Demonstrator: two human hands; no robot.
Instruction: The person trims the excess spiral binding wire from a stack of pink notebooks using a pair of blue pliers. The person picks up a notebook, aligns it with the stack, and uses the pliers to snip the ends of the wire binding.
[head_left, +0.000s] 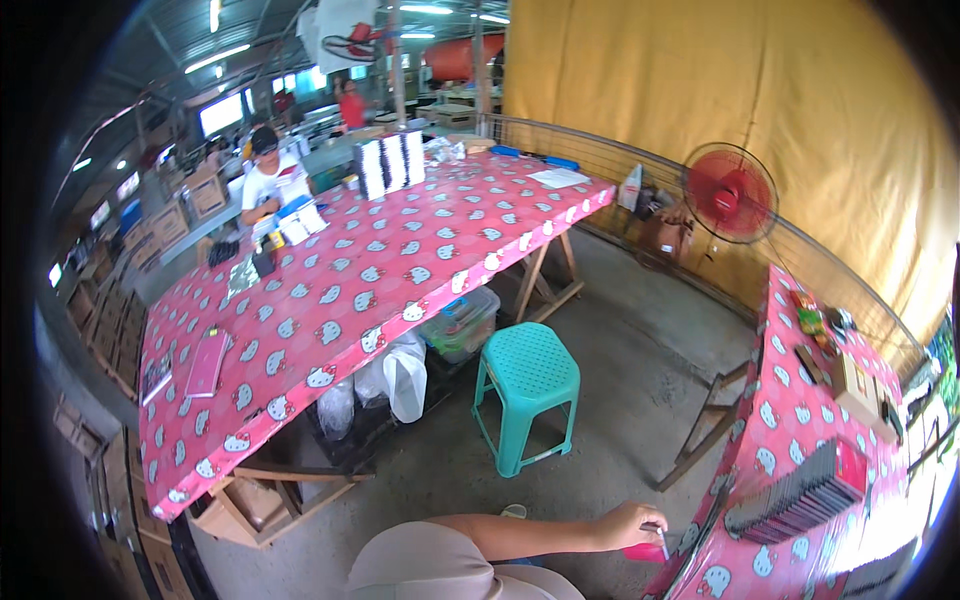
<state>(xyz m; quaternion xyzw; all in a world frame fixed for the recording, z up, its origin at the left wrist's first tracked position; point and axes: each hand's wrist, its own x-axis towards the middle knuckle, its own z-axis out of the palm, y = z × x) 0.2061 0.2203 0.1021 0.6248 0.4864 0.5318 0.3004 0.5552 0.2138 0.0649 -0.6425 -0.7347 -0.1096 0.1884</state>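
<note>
My left hand (632, 527) reaches across to the right, beside the edge of the right-hand table. Its fingers are closed on a pink notebook (645, 552), of which only a small part with a pale edge shows. Just beyond it, a slanting row of dark-edged notebooks (795, 497) leans on that table, with a pink cover at its right end. My right hand is out of view.
A turquoise stool (530, 372) stands on the floor ahead. A long pink-covered table (330, 290) carries a pink notebook (208, 364) and white stacks (390, 165). Across it sits a person (275, 180). A red fan (730, 193) stands by the yellow curtain (700, 70).
</note>
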